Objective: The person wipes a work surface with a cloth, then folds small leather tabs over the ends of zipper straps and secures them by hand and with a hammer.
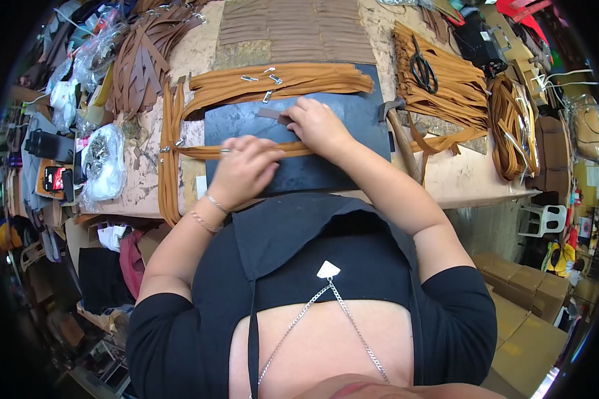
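Observation:
A tan zipper strip runs across the dark blue mat on the table. Over the strip lies my left hand, its fingers bent; whether it pinches the strip cannot be made out. My right hand is closed at the fingertips on a small brown strip, just above the zipper strip. Beyond the mat's upper part, several metal zipper pulls rest on and beside a bundle of tan zipper strips. More tan strips hang down at the mat's left.
A hammer lies right of the mat. Black scissors rest on tan strips at the upper right. Brown strips are piled at the upper left, near a plastic bag. Rows of brown pieces lie at the back.

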### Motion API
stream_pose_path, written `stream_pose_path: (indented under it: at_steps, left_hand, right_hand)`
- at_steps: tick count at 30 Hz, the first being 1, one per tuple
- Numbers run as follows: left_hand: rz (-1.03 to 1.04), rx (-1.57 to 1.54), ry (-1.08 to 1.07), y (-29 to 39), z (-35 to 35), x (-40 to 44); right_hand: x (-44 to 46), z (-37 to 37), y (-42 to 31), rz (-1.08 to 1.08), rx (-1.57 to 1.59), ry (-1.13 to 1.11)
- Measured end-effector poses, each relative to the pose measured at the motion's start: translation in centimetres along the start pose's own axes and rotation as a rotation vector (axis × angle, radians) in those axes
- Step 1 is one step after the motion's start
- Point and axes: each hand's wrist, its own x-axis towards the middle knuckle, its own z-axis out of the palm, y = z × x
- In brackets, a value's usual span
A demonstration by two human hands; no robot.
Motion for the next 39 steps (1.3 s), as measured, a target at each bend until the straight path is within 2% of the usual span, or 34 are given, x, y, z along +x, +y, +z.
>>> stream_pose_path:
  at_steps: [1,3,6,8,12,14,16,22,31,34,36,39]
  left_hand:
    - [0.000,-0.009,-0.009,0.7,1.0,0.5]
    - [0.160,-0.104,-0.020,1.7,3.5,1.9]
    - [0.095,-0.122,-0.058,3.3,3.9,5.2]
    - [0.101,-0.132,-0.107,2.9,4.8,6.2]
    - [0.067,-0.263,-0.077,3.2,5.5,5.7]
    - [0.068,-0.318,-0.011,2.7,6.1,5.3]
    - [0.066,-0.317,-0.007,2.8,6.0,5.3]
    - [0.079,-0.310,0.036,2.1,6.4,5.9]
    - [0.091,-0.320,0.059,1.9,6.5,6.0]
    - [0.099,-0.294,0.040,2.4,6.4,6.2]
    - [-0.074,-0.228,0.072,3.5,6.6,6.9]
    - [-0.136,-0.185,-0.018,3.5,7.0,7.2]
  right_hand:
    - [-0.2,0.0,0.1,0.014,0.059,0.001]
    - [-1.0,-1.3,0.4,0.083,0.135,0.074]
    - [-2.8,-4.0,2.0,0.277,0.320,0.230]
    - [-4.8,-5.3,2.9,0.587,0.566,0.184]
    - [-9.6,-5.0,3.4,0.605,0.592,0.161]
    - [-10.2,-4.9,1.5,0.711,0.532,0.037]
    - [-9.6,-4.7,0.7,0.712,0.538,0.068]
    - [-8.1,-5.0,0.9,0.731,0.403,-0.032]
    - [-7.6,-4.9,0.5,0.611,0.275,-0.017]
    - [-7.1,-5.5,0.0,0.594,0.207,-0.086]
    - [-7.0,-5.5,-0.3,0.557,0.131,-0.066]
    - [-8.1,-4.7,0.8,0.480,0.229,0.023]
